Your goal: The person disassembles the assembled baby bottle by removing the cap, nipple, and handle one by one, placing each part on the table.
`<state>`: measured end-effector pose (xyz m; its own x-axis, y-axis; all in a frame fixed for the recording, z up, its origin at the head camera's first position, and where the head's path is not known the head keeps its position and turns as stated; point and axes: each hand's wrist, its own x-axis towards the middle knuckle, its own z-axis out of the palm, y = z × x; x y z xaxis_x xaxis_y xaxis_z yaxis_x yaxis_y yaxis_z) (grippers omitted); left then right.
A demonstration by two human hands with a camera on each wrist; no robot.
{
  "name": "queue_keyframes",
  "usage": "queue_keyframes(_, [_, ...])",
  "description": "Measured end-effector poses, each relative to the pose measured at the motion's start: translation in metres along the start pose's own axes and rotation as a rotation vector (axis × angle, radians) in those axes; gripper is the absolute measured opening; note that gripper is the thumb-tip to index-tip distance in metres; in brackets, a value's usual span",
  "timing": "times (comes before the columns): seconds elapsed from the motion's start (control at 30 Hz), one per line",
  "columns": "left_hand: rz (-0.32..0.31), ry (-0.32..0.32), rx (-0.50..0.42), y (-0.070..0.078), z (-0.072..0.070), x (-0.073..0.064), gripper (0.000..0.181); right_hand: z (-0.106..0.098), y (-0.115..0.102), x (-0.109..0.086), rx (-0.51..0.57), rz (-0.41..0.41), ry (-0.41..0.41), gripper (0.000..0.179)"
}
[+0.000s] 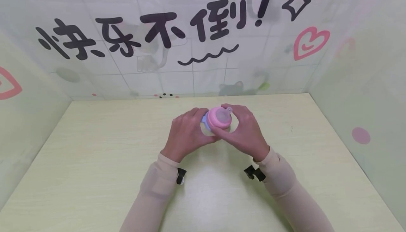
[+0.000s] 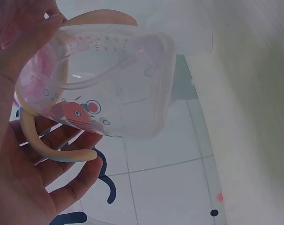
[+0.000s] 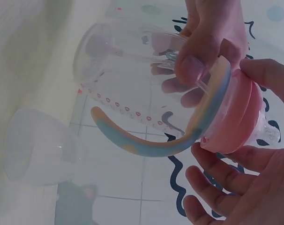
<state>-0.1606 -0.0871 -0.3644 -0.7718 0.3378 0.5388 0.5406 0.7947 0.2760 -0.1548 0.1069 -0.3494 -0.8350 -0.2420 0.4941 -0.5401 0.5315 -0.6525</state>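
Observation:
A clear baby bottle point(image 2: 132, 93) with a pink screw collar point(image 3: 235, 112), a see-through teat point(image 1: 228, 110) and a fish print is held over the table. A straw shows inside it. Curved blue-and-cream handles point(image 3: 146, 146) stick out from its neck. My left hand point(image 1: 188, 130) grips the bottle, thumb on one side and fingers behind, near the handles. My right hand point(image 1: 245, 130) pinches the pink collar between thumb and forefinger. Its other fingers point(image 3: 217, 187) lie loosely bent beside the collar in the right wrist view.
A clear dome-shaped cup or cover point(image 3: 39, 147) stands on the pale wooden table point(image 1: 104, 147), close to the bottle. A printed, tile-patterned back wall point(image 1: 177, 80) rises behind the table. Side walls point(image 1: 361, 94) bound it left and right.

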Motion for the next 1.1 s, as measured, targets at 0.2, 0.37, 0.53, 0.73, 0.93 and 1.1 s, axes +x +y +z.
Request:
queue_keyframes(0.2, [0.005, -0.003, -0.052, 0.001, 0.0, 0.0, 0.068, -0.009, 0.003, 0.003, 0.074, -0.059, -0.05, 0.058])
queue_keyframes(0.37, [-0.004, 0.002, -0.073, 0.001, 0.001, 0.0, 0.065, -0.014, 0.005, 0.004, 0.1, -0.078, -0.045, 0.059])
queue_keyframes(0.53, [-0.012, -0.008, -0.088, 0.002, 0.001, -0.001, 0.065, -0.017, 0.006, 0.004, 0.109, -0.083, -0.033, 0.059])
queue_keyframes(0.73, [-0.018, -0.03, -0.11, 0.002, 0.002, -0.001, 0.066, -0.02, 0.006, 0.003, 0.098, -0.079, -0.013, 0.06])
queue_keyframes(0.93, [-0.024, -0.049, -0.116, 0.003, 0.002, -0.001, 0.066, -0.026, 0.002, 0.004, 0.107, -0.093, 0.017, 0.061])
queue_keyframes(1.1, [-0.018, -0.052, -0.12, 0.004, 0.003, 0.0, 0.067, -0.03, -0.001, 0.004, 0.11, -0.113, 0.06, 0.061])
